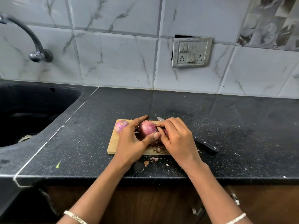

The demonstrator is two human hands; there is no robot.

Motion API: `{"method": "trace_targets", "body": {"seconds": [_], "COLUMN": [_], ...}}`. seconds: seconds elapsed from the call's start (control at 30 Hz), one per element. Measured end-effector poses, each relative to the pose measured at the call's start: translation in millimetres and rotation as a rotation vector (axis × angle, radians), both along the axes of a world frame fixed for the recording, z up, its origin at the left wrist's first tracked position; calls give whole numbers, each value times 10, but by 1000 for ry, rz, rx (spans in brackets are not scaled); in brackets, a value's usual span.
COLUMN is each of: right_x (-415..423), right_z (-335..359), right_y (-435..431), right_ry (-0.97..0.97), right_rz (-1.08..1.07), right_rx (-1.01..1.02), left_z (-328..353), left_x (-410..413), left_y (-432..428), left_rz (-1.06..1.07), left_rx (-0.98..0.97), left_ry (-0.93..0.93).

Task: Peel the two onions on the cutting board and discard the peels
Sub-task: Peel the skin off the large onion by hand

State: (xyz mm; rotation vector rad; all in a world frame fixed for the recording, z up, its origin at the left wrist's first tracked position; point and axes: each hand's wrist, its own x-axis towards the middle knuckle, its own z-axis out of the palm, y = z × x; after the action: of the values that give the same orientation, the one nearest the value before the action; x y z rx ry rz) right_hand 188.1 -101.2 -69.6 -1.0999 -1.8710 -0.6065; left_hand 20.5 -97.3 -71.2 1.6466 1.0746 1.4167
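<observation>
1. Black speckled countertop (242, 126) spreads out in front of me, with the dark sink (40, 97) sunk in at the left.
2. The wooden cutting board (113, 143) lies on the counter, close to its near edge, and both my hands work over it.
3. My left hand (129, 143) grips the red onion (148, 129). The thumb presses its near end and the index finger stretches across its far side.
4. My right hand (178, 139) comes in from the right, fingers bunched together, with the tips pinching at the onion's upper right flank.
5. The knife (206, 145) lies slantwise, mostly under my right hand. The blade tip pokes out beyond my fingers and the black handle rests on the counter to the right.
6. The red onion sits between my hands over the middle of the board. Its long axis runs roughly from the far edge toward me, and the skin streaks follow that line. I can't tell which end is the root.
7. The second onion (120, 126) sits at the board's far left corner, just beside my left hand.
8. Peel scraps (153, 159) lie on the board's near edge and on the counter just in front of it.
</observation>
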Motion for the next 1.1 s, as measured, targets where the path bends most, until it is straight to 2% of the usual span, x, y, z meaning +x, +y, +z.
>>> {"method": "trace_targets", "body": {"seconds": [0.13,0.3,0.5,0.63,0.77,0.9,1.0,1.1], "right_x": [-87,-202,-189,-144,-124,-155,-169,-165], "right_z": [-5,19,41,61,56,73,56,39], "right_y": [29,52,11,-45,-69,-66,-49,-45], "right_ry": [48,207,458,559,546,593,499,464], "right_rz": [-9,-41,-80,-85,-36,-33,-102,-74], "right_rx": [-8,-55,-97,-104,-91,-216,-308,-313], "left_z": [5,69,24,24,31,44,54,67], "left_x": [-74,-142,-172,-174,-170,-185,-190,-185], "left_y": [-17,-48,-88,-92,-93,-92,-91,-92], "left_rz": [-100,-224,-293,-280,-287,-297,-295,-303], "left_rx": [-117,-172,-181,-203,-229,-267,-280,-299], "left_ry": [-146,-269,-318,-372,-400,-404,-397,-431]}}
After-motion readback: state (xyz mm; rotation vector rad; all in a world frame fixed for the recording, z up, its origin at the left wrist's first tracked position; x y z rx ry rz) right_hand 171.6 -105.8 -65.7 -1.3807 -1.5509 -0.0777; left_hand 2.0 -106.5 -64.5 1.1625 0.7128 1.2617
